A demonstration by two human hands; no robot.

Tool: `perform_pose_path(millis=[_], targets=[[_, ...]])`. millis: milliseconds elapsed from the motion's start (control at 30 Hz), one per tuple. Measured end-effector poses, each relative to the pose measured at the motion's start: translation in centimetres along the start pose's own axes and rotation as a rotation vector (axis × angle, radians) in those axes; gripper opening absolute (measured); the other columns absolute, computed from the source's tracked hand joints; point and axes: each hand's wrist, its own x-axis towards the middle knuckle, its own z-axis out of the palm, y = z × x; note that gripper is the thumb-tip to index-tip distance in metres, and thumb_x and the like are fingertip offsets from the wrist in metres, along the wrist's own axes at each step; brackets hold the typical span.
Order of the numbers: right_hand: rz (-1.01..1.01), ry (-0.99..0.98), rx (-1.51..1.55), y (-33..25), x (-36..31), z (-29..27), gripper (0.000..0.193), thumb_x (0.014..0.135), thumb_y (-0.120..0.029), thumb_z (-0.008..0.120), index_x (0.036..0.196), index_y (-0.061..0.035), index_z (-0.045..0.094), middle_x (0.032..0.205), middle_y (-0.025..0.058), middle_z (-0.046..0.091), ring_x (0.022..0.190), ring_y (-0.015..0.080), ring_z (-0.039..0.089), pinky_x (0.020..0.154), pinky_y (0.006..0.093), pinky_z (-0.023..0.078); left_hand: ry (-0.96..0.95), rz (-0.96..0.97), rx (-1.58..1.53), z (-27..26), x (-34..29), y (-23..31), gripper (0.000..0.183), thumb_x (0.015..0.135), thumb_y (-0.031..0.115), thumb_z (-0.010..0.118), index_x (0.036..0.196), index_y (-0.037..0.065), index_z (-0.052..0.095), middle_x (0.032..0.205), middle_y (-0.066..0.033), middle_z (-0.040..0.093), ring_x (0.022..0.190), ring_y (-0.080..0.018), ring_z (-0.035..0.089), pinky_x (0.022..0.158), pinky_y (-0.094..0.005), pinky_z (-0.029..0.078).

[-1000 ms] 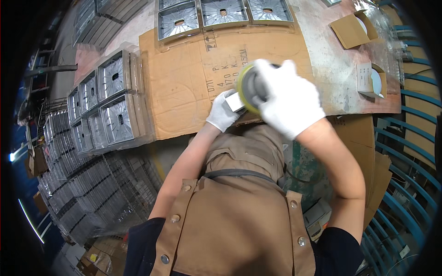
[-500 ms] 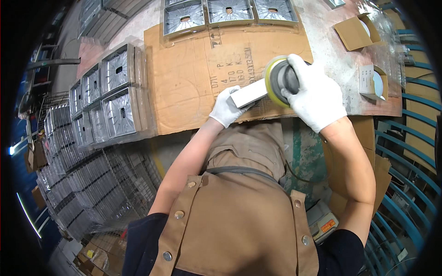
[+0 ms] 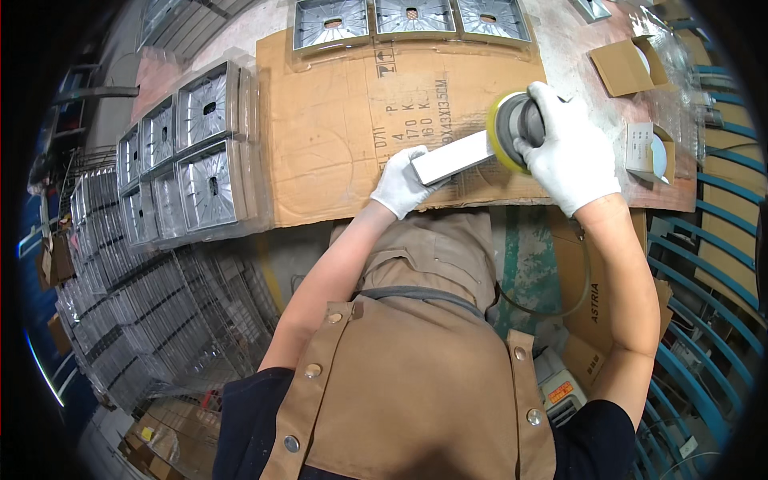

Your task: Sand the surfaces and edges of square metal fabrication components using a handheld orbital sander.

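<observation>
My gloved left hand (image 3: 402,186) is closed around the near left end of a pale metal frame (image 3: 453,158), tilted with a long flat side facing up. The gloved right hand (image 3: 578,156) grips a round orbital sander (image 3: 524,128), dark grey with a yellow-green pad edge. Its pad stands on edge at the frame's far right end; whether it touches there I cannot tell. The frame is above a flattened cardboard sheet (image 3: 312,136) on the table, and its underside is hidden from me.
Square metal housings (image 3: 210,188) in clear plastic trays stand at the left, with more housings (image 3: 332,22) along the back. Two small open boxes (image 3: 628,68) (image 3: 650,152) hold round discs at the right. A thin hose (image 3: 586,280) hangs below the table edge.
My right hand and the sander have shifted right along the frame, so more of its pale side shows. The left hand keeps its hold, and the whole view has shifted slightly.
</observation>
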Motion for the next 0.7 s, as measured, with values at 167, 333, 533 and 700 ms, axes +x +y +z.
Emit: perform_pose_path(millis=[167, 333, 533, 700], targets=[[0.016, -0.079, -0.045, -0.9, 0.2, -0.5, 0.052, 0.081, -0.022, 0.075, 0.128, -0.0092, 0.058, 0.100, 0.0211, 0.069, 0.099, 0.0421, 0.065, 0.084, 0.0494, 0.054, -0.010, 0.025, 0.255, -0.3, 0.0, -0.3, 0.031, 0.081, 0.015, 0.086, 0.103, 0.004, 0.066, 0.094, -0.0100, 0.069, 0.089, -0.0250, 0.069, 0.082, -0.0330, 0.056], [0.050, -0.018, -0.019, 1.0, 0.0, 0.1, 0.061, 0.080, -0.023, 0.079, 0.135, -0.0137, 0.055, 0.110, 0.0219, 0.064, 0.102, 0.0411, 0.064, 0.087, 0.0469, 0.055, -0.075, 0.030, 0.019, -0.3, 0.1, -0.6, 0.032, 0.082, 0.016, 0.085, 0.103, 0.003, 0.065, 0.098, -0.0099, 0.070, 0.095, -0.0235, 0.069, 0.086, -0.0338, 0.057], [0.246, -0.025, -0.119, 3.2, -1.5, -0.5, 0.071, 0.077, -0.025, 0.083, 0.141, -0.0165, 0.052, 0.116, 0.0205, 0.060, 0.103, 0.0409, 0.065, 0.089, 0.0460, 0.055, 0.009, -0.281, -0.492, -0.5, -0.1, -0.3, 0.022, 0.102, 0.019, 0.048, 0.105, 0.002, 0.061, 0.107, -0.0126, 0.065, 0.105, -0.0280, 0.065, 0.095, -0.0471, 0.057], [0.191, -0.205, 0.007, -2.5, -3.4, -1.4, 0.072, 0.078, -0.022, 0.082, 0.142, -0.0179, 0.050, 0.113, 0.0216, 0.058, 0.097, 0.0427, 0.066, 0.085, 0.0465, 0.056, -0.009, -0.071, 0.241, -1.0, -0.1, -1.0, 0.021, 0.100, 0.023, 0.053, 0.107, 0.005, 0.063, 0.108, -0.0096, 0.066, 0.102, -0.0240, 0.066, 0.087, -0.0422, 0.057]])
